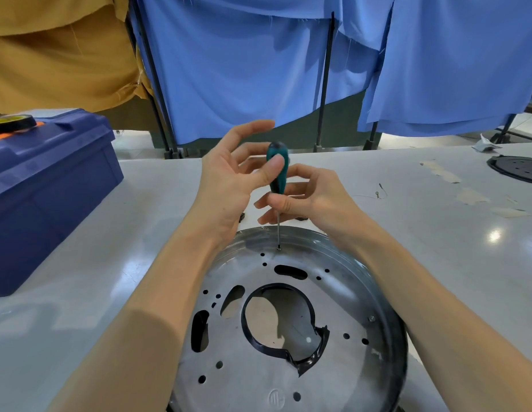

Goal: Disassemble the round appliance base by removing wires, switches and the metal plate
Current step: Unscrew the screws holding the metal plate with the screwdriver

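Metal plate (252, 364) still seated in round base (403, 355), on tabletop (89, 292) right in front of the person. Screwdriver (278, 176) upright, tip in screw (279, 248) at plate's far edge. Right grip (312, 194) pinches the handle's lower end. Left grip (226, 173) apart, fingers spread, thumb pressing the handle. Blue toolbox (50, 188) far left.

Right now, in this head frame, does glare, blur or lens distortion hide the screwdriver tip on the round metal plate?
Head view: no. The green-handled screwdriver shows its tip clearly on the round shiny metal plate, despite soft sheen there. A glare spot sits on the white table at right. The left hand has slightly blurred raised fingertips. Wide-angle bending curves the table edge and black poles.
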`<state>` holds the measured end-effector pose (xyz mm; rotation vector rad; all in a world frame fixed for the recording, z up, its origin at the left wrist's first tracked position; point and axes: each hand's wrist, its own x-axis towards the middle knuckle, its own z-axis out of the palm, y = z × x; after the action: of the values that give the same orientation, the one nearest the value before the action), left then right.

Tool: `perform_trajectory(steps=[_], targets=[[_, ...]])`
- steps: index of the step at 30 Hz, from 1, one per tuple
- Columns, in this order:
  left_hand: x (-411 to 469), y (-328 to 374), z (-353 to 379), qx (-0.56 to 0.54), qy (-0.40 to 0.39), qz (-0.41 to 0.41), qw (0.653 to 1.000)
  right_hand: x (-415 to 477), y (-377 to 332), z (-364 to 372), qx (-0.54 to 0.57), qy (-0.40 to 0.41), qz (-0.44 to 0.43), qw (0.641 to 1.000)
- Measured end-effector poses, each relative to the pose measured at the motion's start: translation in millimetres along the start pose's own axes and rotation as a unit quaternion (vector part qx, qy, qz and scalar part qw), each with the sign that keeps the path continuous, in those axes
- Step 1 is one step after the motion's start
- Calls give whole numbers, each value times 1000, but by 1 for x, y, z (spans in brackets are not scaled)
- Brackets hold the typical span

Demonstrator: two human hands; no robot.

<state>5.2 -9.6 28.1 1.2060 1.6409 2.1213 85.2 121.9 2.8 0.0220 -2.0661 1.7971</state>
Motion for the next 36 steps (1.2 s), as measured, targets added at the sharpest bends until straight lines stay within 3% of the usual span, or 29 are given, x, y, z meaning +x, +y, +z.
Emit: perform_trajectory(steps=[7, 12, 17, 22, 25, 30, 36], targets=[[-1, 0, -1, -6, -3, -9, 1000, 1, 2, -2, 14, 7, -7, 1000], [0, -2, 0, 54, 30, 10, 998, 1, 4, 0, -7, -3, -15, 1000], [0, 0, 1, -29, -17, -14, 999, 2, 6, -2, 15, 4, -12, 1000], [-3, 2, 6, 27, 31, 45, 998, 2, 6, -3, 23, 15, -13, 1000], [-1, 1, 5, 37, 58, 30, 997, 2, 5, -1, -7, 0, -25, 1000], [1, 0, 4, -21, -18, -6, 1000, 2, 5, -3, -3, 12, -22, 1000], [0, 0, 2, 72, 53, 20, 996, 1, 1, 1, -13, -6, -21, 1000]])
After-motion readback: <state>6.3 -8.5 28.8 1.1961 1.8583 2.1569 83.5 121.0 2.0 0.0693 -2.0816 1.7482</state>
